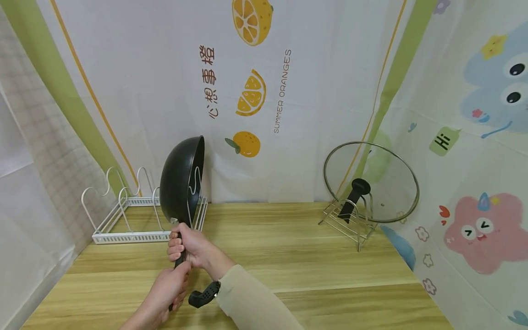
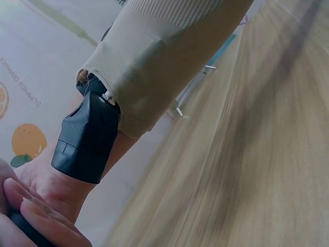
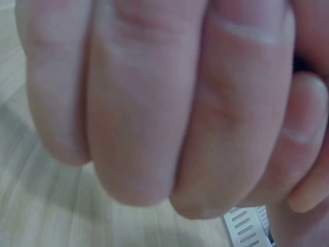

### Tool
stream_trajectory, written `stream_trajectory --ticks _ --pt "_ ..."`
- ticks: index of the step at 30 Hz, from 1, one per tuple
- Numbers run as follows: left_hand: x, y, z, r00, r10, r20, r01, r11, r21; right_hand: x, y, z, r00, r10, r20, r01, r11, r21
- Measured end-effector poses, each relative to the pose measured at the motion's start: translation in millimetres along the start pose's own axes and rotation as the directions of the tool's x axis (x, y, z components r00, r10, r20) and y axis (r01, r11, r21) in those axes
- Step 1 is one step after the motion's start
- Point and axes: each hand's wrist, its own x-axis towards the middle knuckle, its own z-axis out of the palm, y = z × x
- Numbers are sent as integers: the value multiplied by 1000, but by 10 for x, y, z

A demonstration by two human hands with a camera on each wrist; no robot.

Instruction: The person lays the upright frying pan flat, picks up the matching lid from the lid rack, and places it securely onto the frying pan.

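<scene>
A black wok (image 1: 179,178) stands on edge in the white wire rack (image 1: 132,236) at the left, its open side facing right and one of the rack's loops in front of its mouth. Its dark handle (image 1: 180,259) points down towards me. My right hand (image 1: 194,246) grips the handle close to the wok, fingers curled round it. Lower down the same handle, my left hand (image 1: 167,291) holds on just below the right. Curled fingers (image 3: 144,113) fill the right wrist view. In the left wrist view, fingers wrap a bit of black handle (image 2: 28,229).
At the right, a glass lid (image 1: 387,183) with a black knob leans in a small metal wire stand (image 1: 346,227). Both racks stand on the wood-grain table (image 1: 264,261). A printed curtain (image 1: 321,101) hangs behind the table.
</scene>
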Motion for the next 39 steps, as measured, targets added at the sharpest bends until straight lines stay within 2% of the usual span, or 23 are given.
stream_trajectory --ticks 39 --pt "-40 73 12 999 27 -33 -26 999 38 -58 -60 25 999 -16 45 17 1000 -11"
